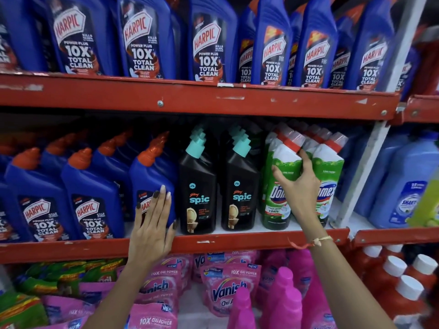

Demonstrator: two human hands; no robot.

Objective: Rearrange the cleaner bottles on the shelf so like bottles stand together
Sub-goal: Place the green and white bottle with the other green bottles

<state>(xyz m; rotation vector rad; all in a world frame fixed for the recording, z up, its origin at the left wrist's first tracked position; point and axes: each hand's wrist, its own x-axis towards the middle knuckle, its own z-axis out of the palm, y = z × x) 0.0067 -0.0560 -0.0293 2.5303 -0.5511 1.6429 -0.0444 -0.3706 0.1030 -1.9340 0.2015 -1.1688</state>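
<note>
Head view: your left hand (152, 226) lies flat, fingers straight, against the end blue Harpic bottle (152, 176), probably steadying that row. Your right hand (300, 188) curls round the shoulder of the green Domex bottle (281, 167) on the middle shelf (237, 238), right of the black Spic bottles (198, 186). Harpic labels read "Power Plus 10X Total Clean".

On the middle shelf, blue Harpic bottles (92, 186) with orange-red caps stand upright in rows at the left. Just right of them, black Spic bottles (198, 176) with teal caps stand two abreast, with more behind. Farther right stand green Domex bottles (329, 172) with white shoulders and red caps. The front left Domex bottle (283, 162) is upright beside its neighbour.
</note>
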